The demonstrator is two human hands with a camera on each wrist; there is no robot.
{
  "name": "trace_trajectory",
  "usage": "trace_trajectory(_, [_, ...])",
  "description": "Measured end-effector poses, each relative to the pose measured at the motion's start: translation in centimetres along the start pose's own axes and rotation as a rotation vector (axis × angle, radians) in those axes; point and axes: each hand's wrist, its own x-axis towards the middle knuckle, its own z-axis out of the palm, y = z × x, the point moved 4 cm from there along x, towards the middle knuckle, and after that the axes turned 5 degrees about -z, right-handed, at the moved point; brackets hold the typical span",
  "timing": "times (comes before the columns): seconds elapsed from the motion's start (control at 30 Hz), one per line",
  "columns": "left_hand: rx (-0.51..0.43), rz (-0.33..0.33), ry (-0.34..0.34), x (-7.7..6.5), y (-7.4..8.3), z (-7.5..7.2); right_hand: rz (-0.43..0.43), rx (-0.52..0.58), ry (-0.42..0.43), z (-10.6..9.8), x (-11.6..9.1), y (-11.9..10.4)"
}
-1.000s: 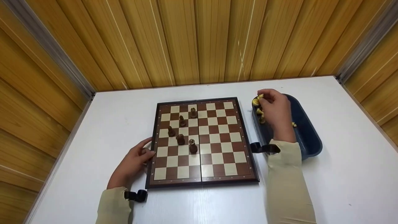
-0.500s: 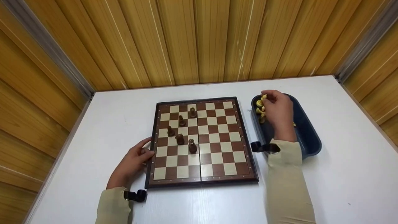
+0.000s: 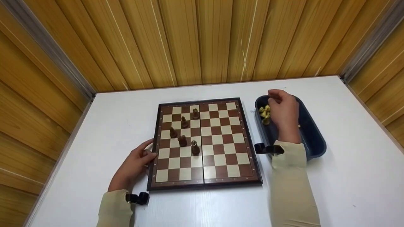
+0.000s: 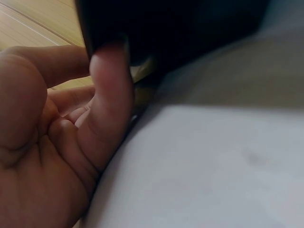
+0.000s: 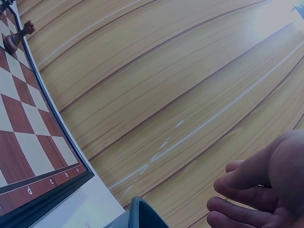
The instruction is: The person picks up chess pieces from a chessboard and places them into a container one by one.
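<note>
At the left edge of the folding chessboard (image 3: 223,173), my left hand (image 3: 135,163) holds the dark frame, thumb along its side. Close up in the left wrist view, the thumb (image 4: 113,90) presses on the board's dark edge (image 4: 161,28). Over the far end of the blue plastic bin (image 3: 315,138), my right hand (image 3: 285,113) hovers with loosely bent fingers. Nothing shows between those fingers (image 5: 237,211) in the right wrist view. Pale yellow chess pieces (image 3: 265,113) lie heaped inside the bin just left of this hand, which hides part of it.
Several dark brown chess pieces stand on the board's left half, among them a rook (image 3: 195,114) near the far edge and a piece with a pale top (image 3: 195,148) nearer me. The white table (image 3: 356,151) ends at a wood-grain panel wall (image 3: 214,41).
My right hand has let go of a yellow chess piece, which dropped into the bin, and has shifted slightly right. The left hand stays at the board's edge.
</note>
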Motion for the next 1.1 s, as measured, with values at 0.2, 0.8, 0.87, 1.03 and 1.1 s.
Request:
trace_trajectory(0.2, [-0.003, -0.008, 0.003, -0.1, 0.0, 0.0, -0.009, -0.007, -0.026, 0.4, -0.1, -0.4])
trace_trajectory(0.8, [-0.037, -0.023, -0.015, 0.0, -0.1, 0.0, -0.099, 0.049, -0.117, 3.1, -0.8, -2.6])
trace_trajectory(0.87, [-0.038, -0.020, -0.020, -0.1, -0.1, 0.0, -0.116, 0.065, -0.137, 3.5, -0.9, -2.8])
trace_trajectory(1.03, [-0.035, -0.013, -0.025, -0.1, -0.1, 0.0, -0.152, 0.078, -0.147, 4.0, -1.0, -3.3])
trace_trajectory(1.1, [-0.033, -0.010, -0.027, -0.1, -0.1, 0.0, -0.162, 0.081, -0.152, 4.1, -1.1, -3.5])
